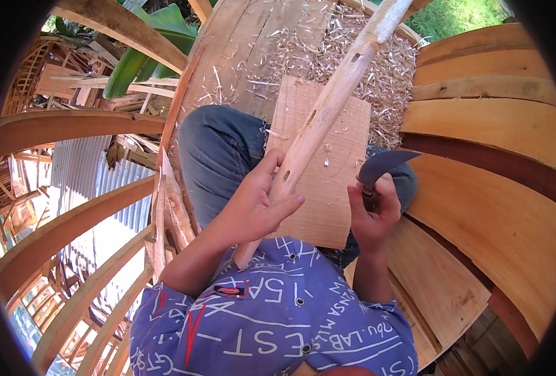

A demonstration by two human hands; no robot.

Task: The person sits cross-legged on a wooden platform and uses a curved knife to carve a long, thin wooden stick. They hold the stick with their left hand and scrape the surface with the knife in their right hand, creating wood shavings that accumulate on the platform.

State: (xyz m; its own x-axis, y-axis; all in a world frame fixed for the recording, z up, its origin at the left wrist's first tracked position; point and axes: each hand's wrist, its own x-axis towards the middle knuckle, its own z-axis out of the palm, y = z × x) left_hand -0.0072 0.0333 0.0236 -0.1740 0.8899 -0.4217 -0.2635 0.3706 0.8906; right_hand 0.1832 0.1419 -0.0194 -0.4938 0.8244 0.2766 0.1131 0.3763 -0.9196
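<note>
My left hand (262,199) is wrapped round the lower part of a long pale peeled wooden pole (328,100). The pole slants from my shirt front up to the top right, with several dark oblong holes along its length. To the right, raised near my knee, my right hand (376,210) is closed on the handle of a knife with a dark curved blade (384,164). The blade points right, apart from the pole. Beneath the pole, a flat rectangular wooden board (325,169) rests across my lap between my knees.
Curled wood shavings (384,94) lie thick over the plank floor (234,56) ahead. Wide planks (491,125) form a wall on the right. At the left, curved wooden ribs (77,135) stand over a drop, with corrugated metal sheets (83,182) and scrap wood below.
</note>
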